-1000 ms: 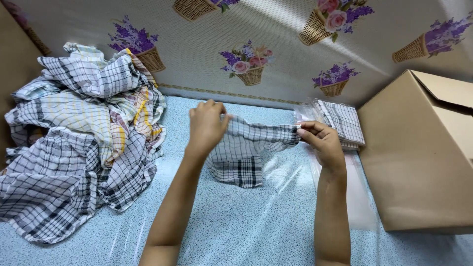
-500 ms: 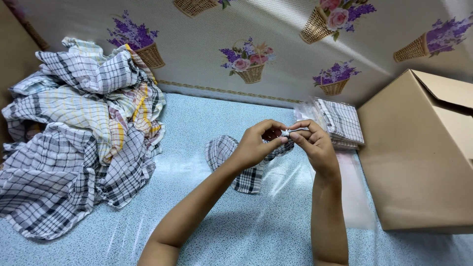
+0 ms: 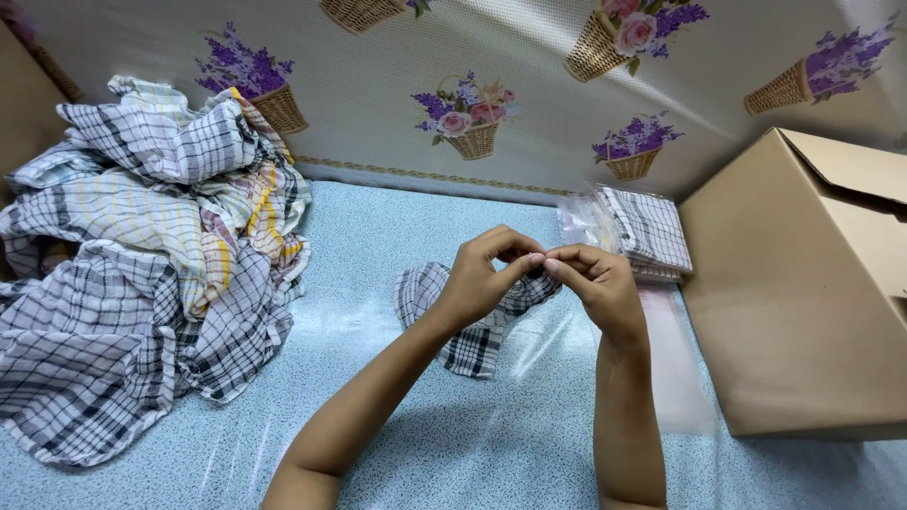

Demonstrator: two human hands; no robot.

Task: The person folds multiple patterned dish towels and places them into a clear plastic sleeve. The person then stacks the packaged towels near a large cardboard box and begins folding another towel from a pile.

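Note:
A small black-and-white checked cloth [image 3: 470,337] hangs folded from both my hands, its lower end resting on the blue table [image 3: 378,236]. My left hand [image 3: 485,276] and my right hand [image 3: 595,283] meet fingertip to fingertip above it, each pinching the cloth's top edge. A large heap of checked cloths [image 3: 142,255] lies at the left. A stack of folded checked cloths in clear bags [image 3: 638,231] lies just beyond my right hand.
An open cardboard box [image 3: 803,293] stands at the right, close to my right arm. A flat clear plastic bag [image 3: 675,364] lies on the table beside the box. A wall covering with flower baskets [image 3: 472,123] closes the back.
My hands, first spread apart with the cloth stretched between them, have come together at the middle. The cloth is now doubled over and hangs lower.

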